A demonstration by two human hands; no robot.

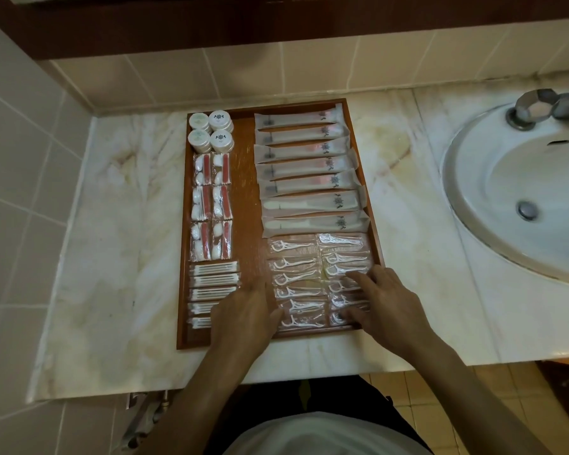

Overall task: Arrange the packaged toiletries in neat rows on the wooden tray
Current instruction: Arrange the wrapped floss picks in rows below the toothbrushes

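Observation:
A wooden tray (248, 198) lies on the marble counter. Round white soap packs (211, 131) fill its far left corner, with red-and-white vanity packs (211, 205) and cotton-swab packs (212, 284) below them. Long toothbrush packs (309, 172) lie in a column on the right. Two columns of clear floss-pick packs (296, 280) take up the near right part. My left hand (243, 318) rests flat on the tray beside the left floss column, fingers straight. My right hand (380, 307) lies with spread fingers on the right floss column (342, 257).
A white sink (493, 205) with a metal tap (539, 108) sits to the right of the tray. Tiled walls stand behind and to the left. The marble counter (112, 257) edge runs just below my wrists.

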